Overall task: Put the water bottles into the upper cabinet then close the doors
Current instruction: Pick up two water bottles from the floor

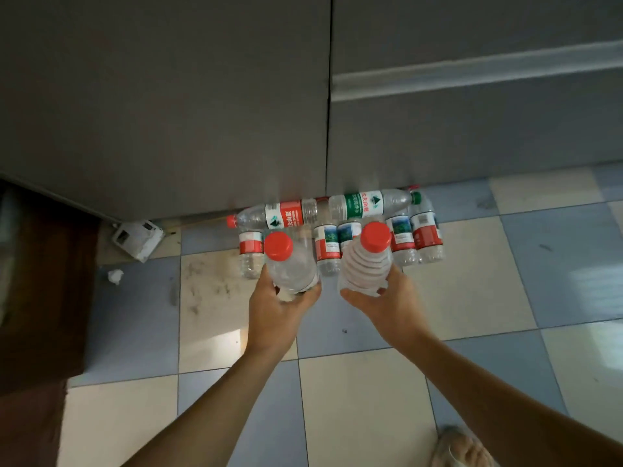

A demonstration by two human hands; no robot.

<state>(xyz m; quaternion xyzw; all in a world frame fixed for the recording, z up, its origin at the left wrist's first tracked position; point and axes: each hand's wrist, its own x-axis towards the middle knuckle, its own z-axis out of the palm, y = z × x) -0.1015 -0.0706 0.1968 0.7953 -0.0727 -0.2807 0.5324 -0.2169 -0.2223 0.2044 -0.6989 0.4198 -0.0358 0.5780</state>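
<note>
The left hand point(281, 310) holds one water bottle point(291, 264) from below, with its fingers curled round the fat part. The red cap point(278, 245) sits above the grip and points up at the camera. The right hand point(384, 303) holds a second bottle point(365, 267) the same way, and its own red cap point(376, 236) sits above that grip too. The two bottles are side by side, close but not touching.

Past both grips, further from the person, more bottles point(340, 237) wait on the tiled floor point(472, 284). Some stand up, and two lie flat on top of them, one with a red label point(283, 215) and one with a green label point(362, 203). They sit right against the grey cabinet doors point(202, 112), which look closed here.

I think this is the picking-up step: two bottles are in hand and none looks put away yet. The upper cabinet is not in view, so it must be higher up. Next, I think the arms must lift both bottles up high. Both hands are full, so opening a door may be tricky. The many bottles left on the floor mean more trips.
</note>
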